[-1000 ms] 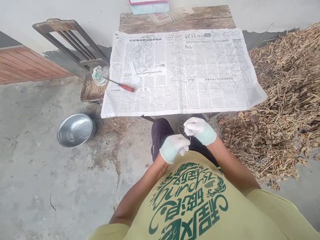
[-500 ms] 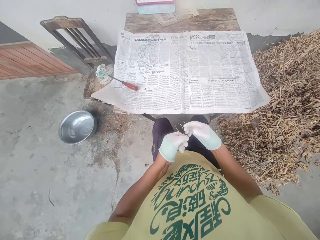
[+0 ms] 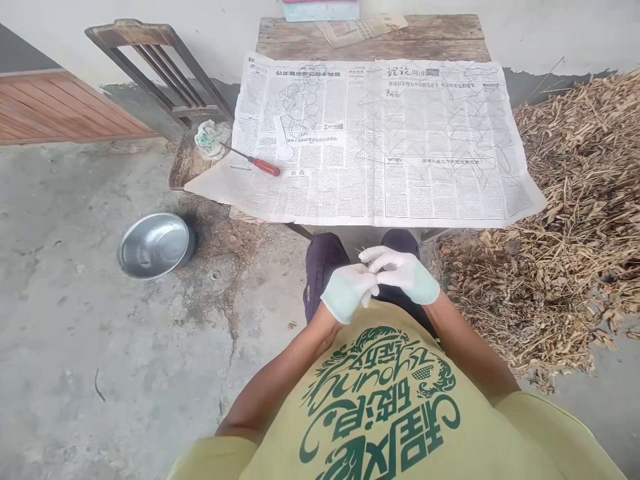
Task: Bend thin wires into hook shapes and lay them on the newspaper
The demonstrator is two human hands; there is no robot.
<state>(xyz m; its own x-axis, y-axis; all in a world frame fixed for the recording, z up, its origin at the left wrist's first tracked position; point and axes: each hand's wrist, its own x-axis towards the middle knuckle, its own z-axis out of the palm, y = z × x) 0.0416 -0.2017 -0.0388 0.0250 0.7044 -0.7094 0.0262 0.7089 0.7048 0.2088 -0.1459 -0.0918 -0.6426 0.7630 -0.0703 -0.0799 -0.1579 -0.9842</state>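
Table, wooden, one; newspaper, spread on it; angular wire outlines and rounded wire loops, lying there, seemingly finished; left hand and right hand, gloved, meeting, both pinching one thin wire above the lap, its shaping apparently incomplete

In came the right hand, its fingers closing the gap of a second earlier and meeting the left hand! The wire, a plain loop before, now showed only as thin bits by the fingertips. And the newspaper's near left corner had swung outward, toward the chair!
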